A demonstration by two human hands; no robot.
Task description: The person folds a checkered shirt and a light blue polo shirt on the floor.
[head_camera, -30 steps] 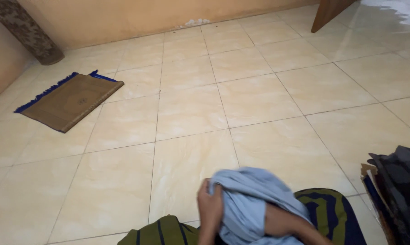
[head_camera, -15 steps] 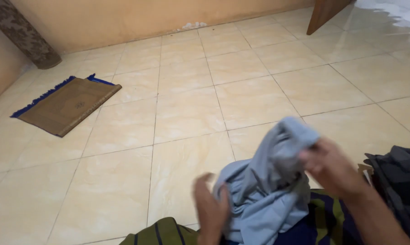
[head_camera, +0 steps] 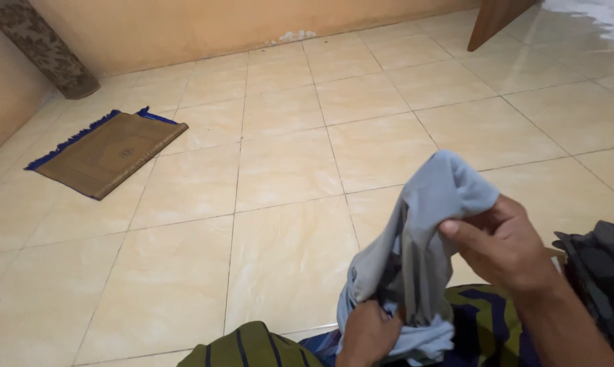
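Both hands are gripping a crumpled pale blue cloth garment: right hand clamped high, left hand clamped low. A dark folded clothes pile is lying just right of the garment; a brown blue-fringed woven mat is lying well left.

The garment in the lower middle of the frame is soft, matt grey-blue cloth, creased and limp. The striped wrap along the bottom edge is woven cloth in olive and dark blue, also matt. The floor is glossy cream tile, smooth, with a wet-looking sheen at the upper right. The mat at the left is flat brown woven fabric with a blue fringe. The dark pile at the right edge looks like folded matt cloth
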